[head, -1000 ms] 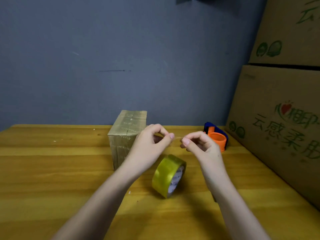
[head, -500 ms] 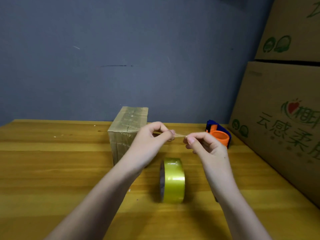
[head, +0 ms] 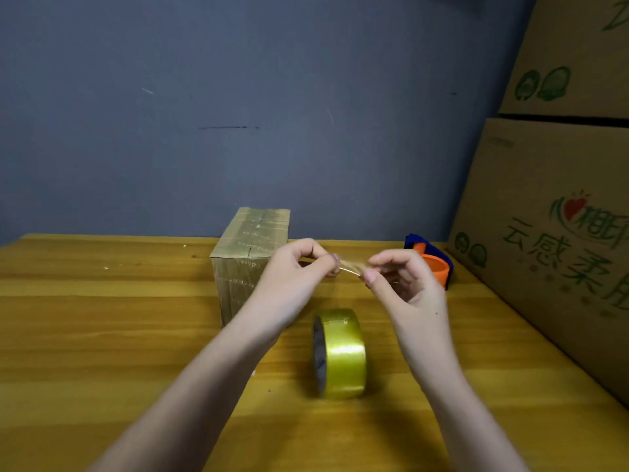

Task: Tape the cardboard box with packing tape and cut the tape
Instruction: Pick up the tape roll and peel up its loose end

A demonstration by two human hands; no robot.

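Dim, soft light; wide-angle edge distortion

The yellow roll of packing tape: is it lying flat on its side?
No, the yellow roll of packing tape stands on its edge on the wooden table.

Taped cardboard box [head: 250, 253] behind upright yellow tape roll [head: 340, 354].

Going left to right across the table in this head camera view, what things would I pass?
small cardboard box → left hand → strip of tape → right hand → orange and blue tape dispenser → big printed cartons
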